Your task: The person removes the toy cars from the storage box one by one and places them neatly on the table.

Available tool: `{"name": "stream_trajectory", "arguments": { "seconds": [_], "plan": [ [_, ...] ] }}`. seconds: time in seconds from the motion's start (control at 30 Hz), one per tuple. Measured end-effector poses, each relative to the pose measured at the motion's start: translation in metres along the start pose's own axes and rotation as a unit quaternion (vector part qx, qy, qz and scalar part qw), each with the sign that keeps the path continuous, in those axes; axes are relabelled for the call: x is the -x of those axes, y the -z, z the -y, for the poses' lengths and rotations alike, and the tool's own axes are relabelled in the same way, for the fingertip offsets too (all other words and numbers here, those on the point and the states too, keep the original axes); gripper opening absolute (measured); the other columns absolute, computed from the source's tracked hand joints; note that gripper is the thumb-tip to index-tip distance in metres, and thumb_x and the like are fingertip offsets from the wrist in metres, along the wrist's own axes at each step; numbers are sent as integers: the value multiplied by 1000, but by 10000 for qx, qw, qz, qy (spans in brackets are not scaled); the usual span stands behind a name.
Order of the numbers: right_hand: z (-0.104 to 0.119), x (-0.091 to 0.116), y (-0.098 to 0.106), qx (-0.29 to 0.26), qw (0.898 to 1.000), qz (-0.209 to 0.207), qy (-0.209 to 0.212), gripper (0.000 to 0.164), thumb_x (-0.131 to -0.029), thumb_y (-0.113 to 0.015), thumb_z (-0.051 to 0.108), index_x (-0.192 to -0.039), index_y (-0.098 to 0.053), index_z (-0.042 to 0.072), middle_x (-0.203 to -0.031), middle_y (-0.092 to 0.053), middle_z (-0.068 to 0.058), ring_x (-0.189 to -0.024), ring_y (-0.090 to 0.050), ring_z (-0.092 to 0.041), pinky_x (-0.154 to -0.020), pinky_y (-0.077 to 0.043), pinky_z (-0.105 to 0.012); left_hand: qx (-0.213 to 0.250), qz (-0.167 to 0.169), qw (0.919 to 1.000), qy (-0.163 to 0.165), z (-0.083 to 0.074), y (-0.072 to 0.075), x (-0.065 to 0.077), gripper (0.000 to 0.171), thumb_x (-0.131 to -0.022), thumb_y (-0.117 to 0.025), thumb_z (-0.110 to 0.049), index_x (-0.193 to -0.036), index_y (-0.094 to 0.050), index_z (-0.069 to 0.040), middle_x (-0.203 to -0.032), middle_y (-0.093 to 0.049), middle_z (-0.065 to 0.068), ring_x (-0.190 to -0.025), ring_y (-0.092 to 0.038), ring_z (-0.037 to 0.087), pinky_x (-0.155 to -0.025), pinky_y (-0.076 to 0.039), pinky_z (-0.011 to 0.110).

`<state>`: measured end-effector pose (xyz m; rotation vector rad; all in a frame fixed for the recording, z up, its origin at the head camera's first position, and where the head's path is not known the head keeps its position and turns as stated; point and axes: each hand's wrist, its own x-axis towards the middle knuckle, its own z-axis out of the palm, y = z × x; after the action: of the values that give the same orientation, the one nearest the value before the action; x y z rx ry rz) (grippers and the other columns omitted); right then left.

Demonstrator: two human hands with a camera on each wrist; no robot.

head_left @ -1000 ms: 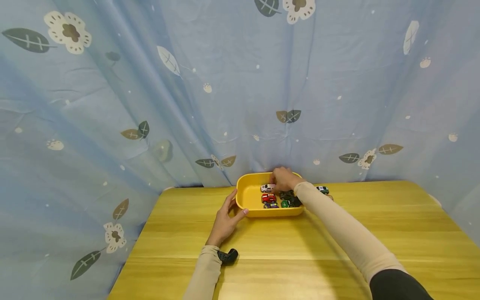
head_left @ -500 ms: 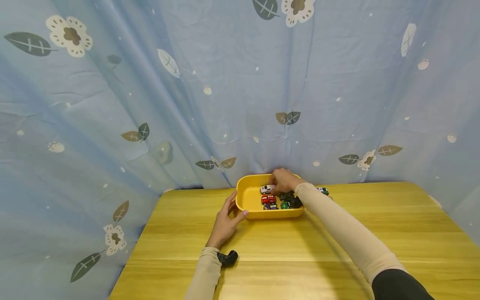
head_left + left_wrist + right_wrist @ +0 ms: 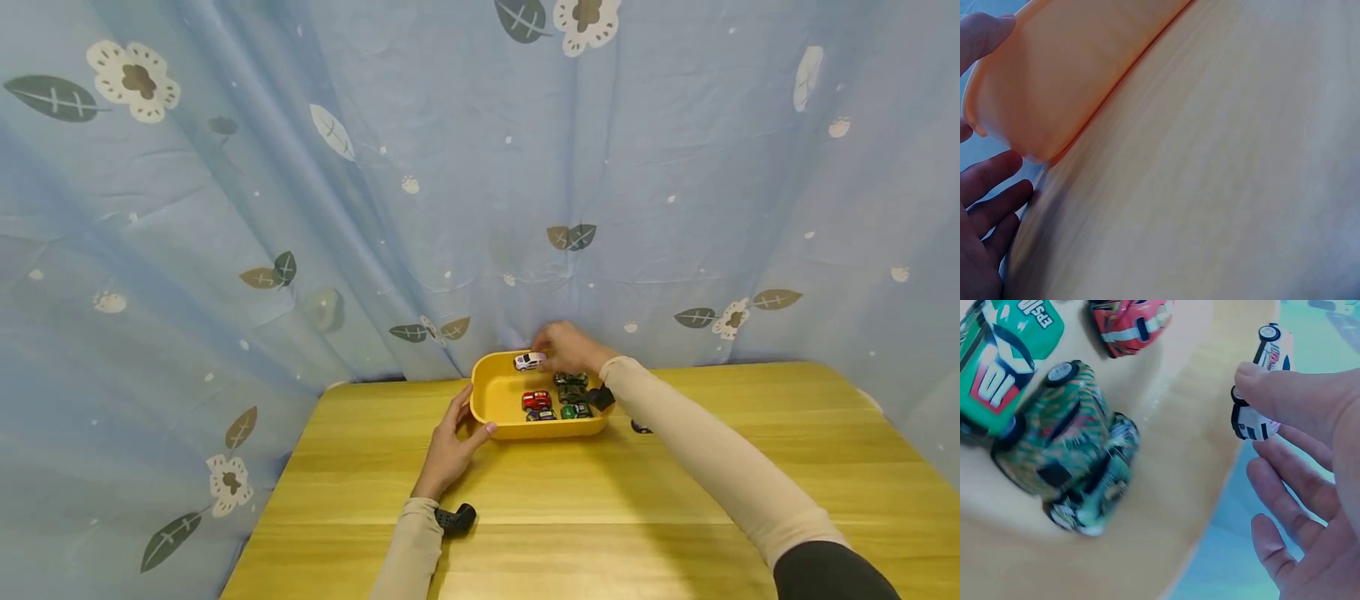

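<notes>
Right hand (image 3: 567, 347) pinches a white toy car (image 3: 528, 361) near the far rim of a yellow tub (image 3: 540, 430) (a red car (image 3: 536, 401) sits inside). Left hand (image 3: 448, 447), fingers spread, touches the tub's left end.

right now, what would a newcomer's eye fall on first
Probably the yellow tray of small toy cars near the far edge of the table. Then the white toy car pinched in the right hand's fingers by the tray's back rim. Behind hangs a patterned blue curtain.
</notes>
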<state>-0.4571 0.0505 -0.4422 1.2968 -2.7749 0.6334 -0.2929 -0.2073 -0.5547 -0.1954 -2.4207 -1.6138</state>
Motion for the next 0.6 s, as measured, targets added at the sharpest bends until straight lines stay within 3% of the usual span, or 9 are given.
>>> {"name": "stream_trajectory", "arguments": {
  "seconds": [0.2, 0.4, 0.6],
  "plan": [
    [1, 15, 21, -211, 9997, -92, -18, 20, -89, -85, 11, -106, -80, 1, -103, -81, -11, -98, -75, -28, -95, -61, -46, 66, 5, 10000, 3, 2, -1, 1, 81, -97, -80, -32, -166, -38, -26, -156, -58, 12, -148, -52, 31, -129, -30, 58],
    [-5, 37, 37, 1, 9998, -105, -175, 25, -93, -83, 13, -114, -78, 1, -112, -79, -14, -107, -74, -33, -99, -60, -50, 59, 18, 10000, -46, 1, 0, 2, 81, -97, -80, -30, -166, -37, -25, -156, -58, 13, -148, -53, 32, -128, -31, 59],
    [-24, 59, 48, 291, 9991, -211, -221, 20, -94, -80, 8, -113, -77, 3, -108, -78, -11, -102, -73, -31, -95, -60, -51, 55, 40, 10000, -57, 1, -1, 1, 81, -97, -80, -30, -166, -37, -24, -157, -57, 14, -148, -52, 33, -128, -32, 59]
  ]
}}
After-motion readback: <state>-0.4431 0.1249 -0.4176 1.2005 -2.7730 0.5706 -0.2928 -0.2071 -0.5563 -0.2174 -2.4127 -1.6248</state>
